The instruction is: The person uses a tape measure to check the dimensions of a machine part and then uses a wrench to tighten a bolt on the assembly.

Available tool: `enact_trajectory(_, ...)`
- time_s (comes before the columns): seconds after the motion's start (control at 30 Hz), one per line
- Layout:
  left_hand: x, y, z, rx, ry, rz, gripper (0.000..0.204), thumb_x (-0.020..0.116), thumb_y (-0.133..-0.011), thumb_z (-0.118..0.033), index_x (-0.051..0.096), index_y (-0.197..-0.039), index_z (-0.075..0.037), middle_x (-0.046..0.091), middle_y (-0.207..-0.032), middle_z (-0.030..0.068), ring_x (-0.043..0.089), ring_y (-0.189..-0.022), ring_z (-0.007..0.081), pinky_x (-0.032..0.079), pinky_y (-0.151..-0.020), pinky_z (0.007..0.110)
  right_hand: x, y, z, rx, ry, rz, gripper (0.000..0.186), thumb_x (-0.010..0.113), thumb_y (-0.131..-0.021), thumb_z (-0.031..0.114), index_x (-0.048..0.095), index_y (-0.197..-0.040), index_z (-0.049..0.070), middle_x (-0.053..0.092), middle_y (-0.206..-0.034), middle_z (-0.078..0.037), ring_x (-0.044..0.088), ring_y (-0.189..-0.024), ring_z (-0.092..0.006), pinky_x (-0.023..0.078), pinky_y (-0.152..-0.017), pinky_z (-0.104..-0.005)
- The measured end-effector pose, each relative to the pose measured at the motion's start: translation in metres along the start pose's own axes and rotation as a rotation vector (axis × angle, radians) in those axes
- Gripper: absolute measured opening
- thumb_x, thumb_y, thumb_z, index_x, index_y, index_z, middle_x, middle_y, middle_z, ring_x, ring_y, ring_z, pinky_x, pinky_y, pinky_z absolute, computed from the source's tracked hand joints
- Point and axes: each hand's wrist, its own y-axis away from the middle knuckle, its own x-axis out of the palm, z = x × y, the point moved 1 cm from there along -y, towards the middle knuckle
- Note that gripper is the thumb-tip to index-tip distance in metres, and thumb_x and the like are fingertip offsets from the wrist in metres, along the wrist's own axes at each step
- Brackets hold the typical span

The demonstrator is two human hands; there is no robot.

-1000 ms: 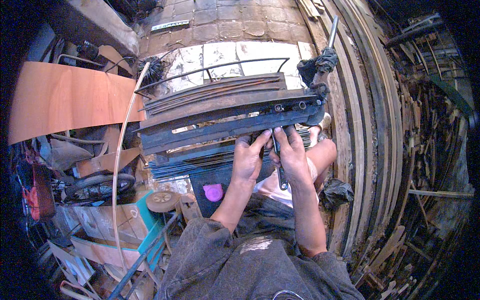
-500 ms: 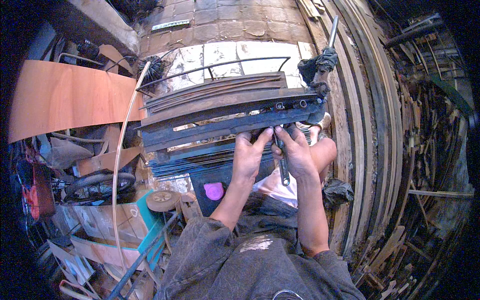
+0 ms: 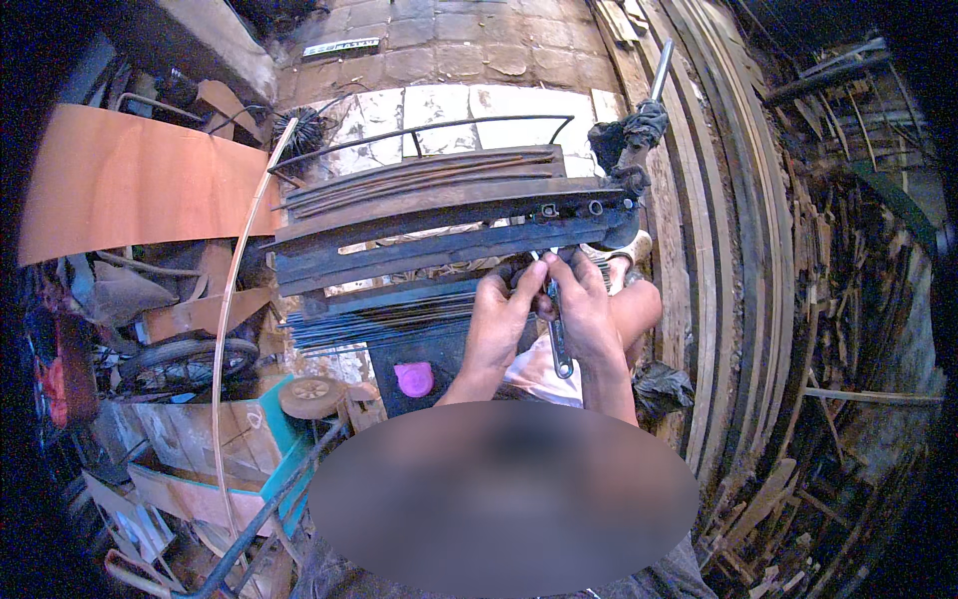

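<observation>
My right hand (image 3: 589,311) is closed around a dark metal wrench (image 3: 562,351). Its handle points down toward me, with a hole at the end. Beside it my left hand (image 3: 501,321) is also closed, thumb tip nearly meeting the right thumb. A small bright bit shows at the left fingertips; what it is I cannot make out. Both hands are just in front of the near edge of a long dark steel bench frame (image 3: 389,262). Thin metal rods (image 3: 399,317) lie to the left of my hands.
A rag-wrapped lever (image 3: 639,128) rises at the bench's right end. A pink case (image 3: 413,378) sits left of my forearm. Long timber planks (image 3: 733,250) run along the right. Leaning at left are a thin pale strip (image 3: 228,339) and an orange-brown sheet (image 3: 140,190). A wheeled frame (image 3: 317,397) stands lower left.
The whole view has shifted slightly. My hands have come a little away from the bench edge, still together around the wrench, and a small bright bit now shows at the fingertips.
</observation>
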Motion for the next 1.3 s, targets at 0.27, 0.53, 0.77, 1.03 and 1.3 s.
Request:
enact_trajectory(0.27,0.015,-0.012,0.006,0.108,-0.201,-0.169,0.016,0.068,-0.086,-0.014,0.062,-0.084,0.001,0.059,-0.064,0.0024,0.047,-0.042,0.0069,0.037,-0.036,0.025,-0.020,-0.007,-0.011,-0.011,0.016,0.024,0.020,0.040,-0.090,0.017,0.054,-0.095,0.002,0.055,-0.069,-0.006,0.050,-0.053,-0.0117,0.040,-0.047,-0.0260)
enact_trajectory(0.53,0.009,-0.015,0.013,0.377,-0.454,-0.167,0.018,0.066,-0.088,-0.016,0.064,-0.090,0.002,0.067,-0.084,0.0071,0.059,-0.074,0.0121,0.048,-0.069,0.030,-0.017,0.038,0.003,0.076,0.171,0.133,0.024,0.047,-0.098,0.021,0.047,-0.118,0.008,0.048,-0.067,0.000,0.042,-0.045,-0.0061,0.032,-0.037,-0.0216)
enact_trajectory(0.77,0.010,-0.011,0.008,0.298,-0.337,-0.211,0.019,0.067,-0.086,-0.015,0.064,-0.090,0.003,0.067,-0.087,0.0076,0.059,-0.074,0.0130,0.048,-0.070,0.030,-0.011,0.036,-0.016,-0.006,0.067,0.069,0.025,0.047,-0.098,0.020,0.047,-0.120,0.008,0.050,-0.075,0.000,0.041,-0.053,-0.0037,0.033,-0.041,-0.0201)
enact_trajectory(1.03,0.009,-0.013,0.009,0.376,-0.465,-0.198,0.018,0.064,-0.088,-0.012,0.065,-0.088,0.006,0.068,-0.083,0.0107,0.059,-0.073,0.0136,0.048,-0.069,0.030,-0.013,0.041,-0.011,0.019,0.090,0.142,0.028,0.045,-0.099,0.019,0.041,-0.126,0.012,0.046,-0.066,0.002,0.034,-0.039,-0.0045,0.025,-0.033,-0.0199)
enact_trajectory(1.3,0.016,-0.003,0.004,0.292,-0.384,-0.171,0.018,0.064,-0.088,-0.013,0.064,-0.091,0.005,0.067,-0.083,0.0077,0.059,-0.071,0.0123,0.048,-0.068,0.029,-0.009,0.045,-0.011,0.064,0.011,0.080,0.030,0.046,-0.098,0.019,0.043,-0.126,0.008,0.046,-0.066,0.002,0.037,-0.042,-0.0037,0.029,-0.035,-0.0212)
